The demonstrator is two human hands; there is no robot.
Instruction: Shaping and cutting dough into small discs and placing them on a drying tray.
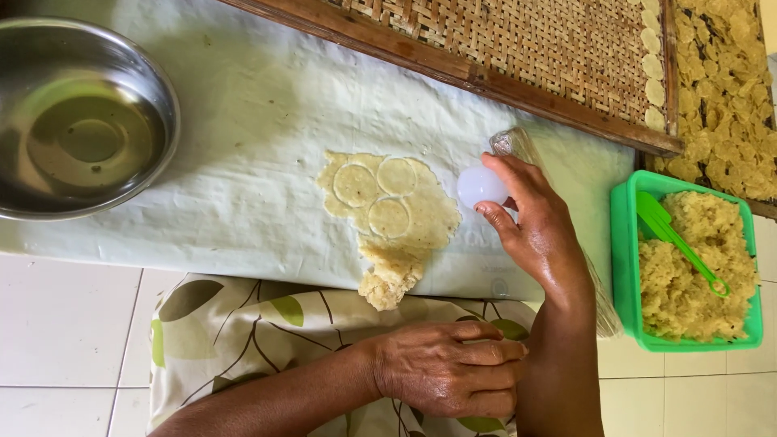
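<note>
Your right hand (538, 231), at centre right of the frame, has its grip closed around a small round white cutter (480, 186), thumb and fingers curled over the rim, poised just off the right edge of the flattened dough sheet (396, 212). Keep that hold light and even, so the cutter comes down flat rather than on one lip — a tilted press is likely to leave a circle cut through on only one side. Three rings (377, 194) are already marked in the upper half of the sheet, nearly touching; set the next one close beside them, in the uncut right or lower part, so little dough is wasted. The ragged thick lump (387, 285) at the bottom looks too uneven to cut cleanly as it lies. Your left hand (449, 368) rests empty, fingers loosely curled, on the leaf-print cloth (235, 324) at lower centre — it could steady the white sheet (243, 178) covering the surface. Further out sit the steel bowl (81, 121) at upper left, the woven tray (526, 48) at top, and the green tub of mash (688, 263) with its green scoop (676, 239) at right.
</note>
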